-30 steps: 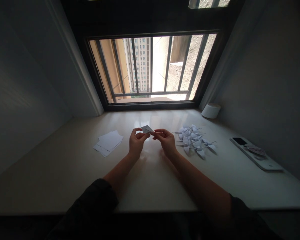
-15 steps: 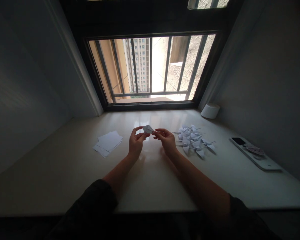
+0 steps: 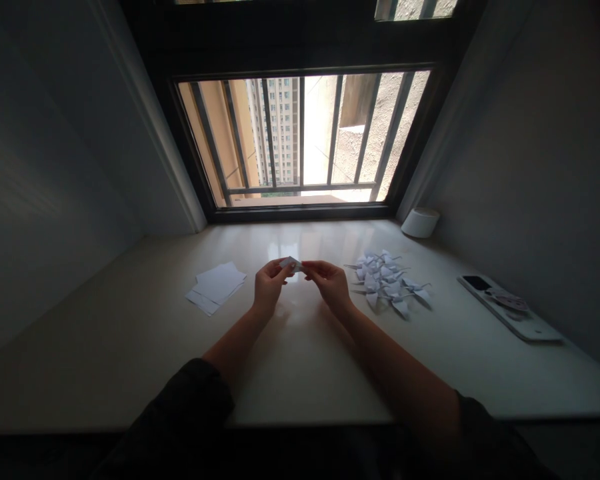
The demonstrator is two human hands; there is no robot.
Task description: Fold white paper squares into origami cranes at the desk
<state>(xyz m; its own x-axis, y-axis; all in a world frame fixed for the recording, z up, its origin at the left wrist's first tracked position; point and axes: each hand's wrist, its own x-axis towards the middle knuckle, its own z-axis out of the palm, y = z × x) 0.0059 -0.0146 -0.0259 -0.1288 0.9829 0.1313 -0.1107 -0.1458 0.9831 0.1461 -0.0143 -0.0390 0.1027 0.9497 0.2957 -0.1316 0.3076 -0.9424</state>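
Note:
A small folded piece of white paper (image 3: 291, 262) is held up over the middle of the sill, between both hands. My left hand (image 3: 269, 285) pinches it with the thumb on its near face and the fingers behind. My right hand (image 3: 331, 283) grips its right corner between thumb and fingertips. Part of the paper is covered by the fingers, so its full shape is hidden. To the right of my right hand lies a pile of folded paper cranes (image 3: 387, 280). Left of my left hand rests a loose stack of white paper sheets (image 3: 219, 287).
The pale, glossy sill (image 3: 300, 360) runs up to a barred window (image 3: 300, 213). Against the right wall lies a white phone (image 3: 540, 329) with a round attachment on its back. A white rounded object (image 3: 421, 223) stands in the far right corner.
The folded paper has tipped flatter and shows less of its face. My left thumb has moved up onto it, and both hands have shifted slightly.

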